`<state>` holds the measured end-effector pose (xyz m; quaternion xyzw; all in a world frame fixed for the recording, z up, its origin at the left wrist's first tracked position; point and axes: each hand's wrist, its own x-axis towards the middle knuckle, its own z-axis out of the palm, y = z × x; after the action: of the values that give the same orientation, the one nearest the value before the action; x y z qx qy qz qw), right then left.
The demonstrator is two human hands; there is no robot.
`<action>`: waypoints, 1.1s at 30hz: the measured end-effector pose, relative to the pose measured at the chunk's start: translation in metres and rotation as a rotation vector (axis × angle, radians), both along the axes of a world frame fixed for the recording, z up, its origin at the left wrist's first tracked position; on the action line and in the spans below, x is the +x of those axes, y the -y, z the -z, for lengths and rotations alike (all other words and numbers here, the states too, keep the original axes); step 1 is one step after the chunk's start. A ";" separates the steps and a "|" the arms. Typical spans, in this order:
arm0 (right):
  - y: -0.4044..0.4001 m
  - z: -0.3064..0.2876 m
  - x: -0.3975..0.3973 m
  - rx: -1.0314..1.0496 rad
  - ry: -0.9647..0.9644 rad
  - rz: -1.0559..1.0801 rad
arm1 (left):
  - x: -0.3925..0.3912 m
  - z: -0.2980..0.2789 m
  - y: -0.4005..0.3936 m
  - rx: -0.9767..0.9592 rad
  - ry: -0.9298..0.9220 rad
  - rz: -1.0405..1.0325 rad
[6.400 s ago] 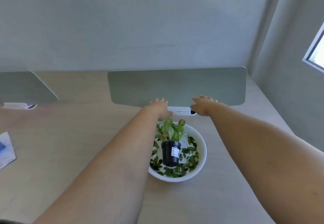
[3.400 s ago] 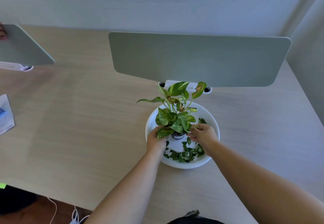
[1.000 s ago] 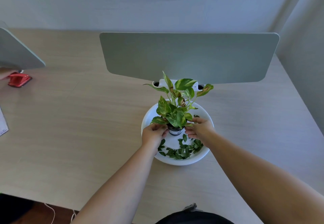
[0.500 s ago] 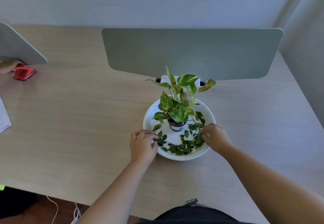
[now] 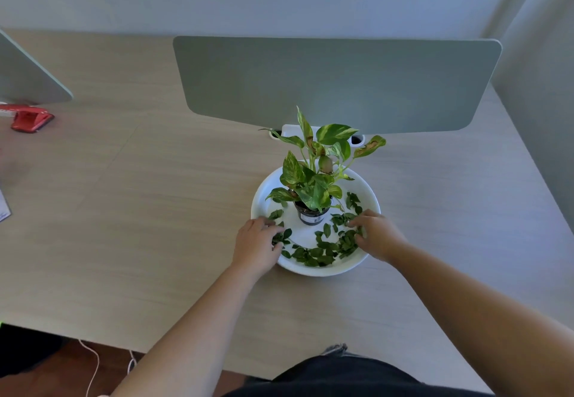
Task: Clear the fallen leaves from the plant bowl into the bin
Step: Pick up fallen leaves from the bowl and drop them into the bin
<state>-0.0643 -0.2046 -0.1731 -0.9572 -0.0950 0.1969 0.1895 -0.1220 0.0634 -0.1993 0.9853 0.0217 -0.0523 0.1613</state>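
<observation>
- Head view: your left hand (image 5: 255, 246) rests over the round white plant bowl (image 5: 369, 197) at its 8 o'clock rim, fingers curled down onto the small dark green fallen leaves (image 5: 316, 252); you cannot tell whether any leaf is pinched.
- Your right hand (image 5: 374, 235) sits at the bowl's 4 o'clock, fingers bent into the leaf pile; its grip cannot be told either.
- The leaves lie in an arc from 8 to 2 o'clock around the small black plastic pot (image 5: 312, 214), which stands upright at the bowl's centre and carries a variegated green plant (image 5: 313, 176).
- The bowl sits on the pale wooden desk (image 5: 139, 210), just before the grey-green divider panel (image 5: 335, 82) at 12 o'clock.
- A red stapler-like object (image 5: 29, 120) lies well apart at 10 o'clock.
</observation>
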 end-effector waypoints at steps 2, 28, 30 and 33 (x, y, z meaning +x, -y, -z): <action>-0.009 -0.002 0.008 -0.065 -0.086 -0.040 | 0.011 -0.006 0.000 0.133 -0.112 0.078; -0.033 0.007 -0.015 0.223 -0.065 0.349 | 0.020 -0.011 0.036 -0.052 -0.287 0.095; -0.031 0.005 -0.016 0.349 -0.098 0.485 | 0.022 -0.012 0.032 -0.117 -0.266 0.054; -0.031 0.002 -0.019 0.526 -0.169 0.705 | 0.024 -0.014 0.026 -0.250 -0.246 -0.032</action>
<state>-0.0831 -0.1737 -0.1756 -0.8309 0.2063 0.1671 0.4890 -0.0977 0.0375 -0.1852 0.9432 0.0503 -0.1723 0.2794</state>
